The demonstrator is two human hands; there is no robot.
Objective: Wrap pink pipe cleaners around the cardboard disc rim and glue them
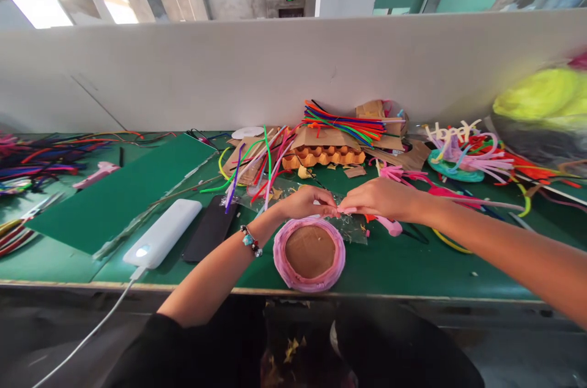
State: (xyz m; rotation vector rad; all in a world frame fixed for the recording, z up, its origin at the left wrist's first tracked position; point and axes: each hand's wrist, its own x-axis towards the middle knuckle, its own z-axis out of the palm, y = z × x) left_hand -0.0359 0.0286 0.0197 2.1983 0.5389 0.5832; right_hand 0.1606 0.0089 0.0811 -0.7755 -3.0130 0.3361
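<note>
Head view: a green desk [408, 275] runs across the scene, with a pale partition [257, 82] along its back edge. A person's two bare hands meet around the middle of the desk, above the surface. The left hand [308, 201], with a beaded bracelet [251, 241] at the wrist, and the right hand [381, 200] grasp a small pink strip [341, 211] between their fingertips; its full length is hidden by the fingers. Just below them, close to the desk's front edge, lies a round brown cardboard piece [310, 251] with a thick pink rim, touched by neither hand.

Left of it, near the front edge, are a dark phone [210, 229] and a white power bank [164, 233] with a cable. Toward the back edge, a bundle of colored pipe cleaners [343, 125] rests above an orange egg tray [323, 157].

The step in hand appears to be working the strip between the fingertips. The next move seems to call for a steady pinch from both hands and care not to knock the round piece.
</note>
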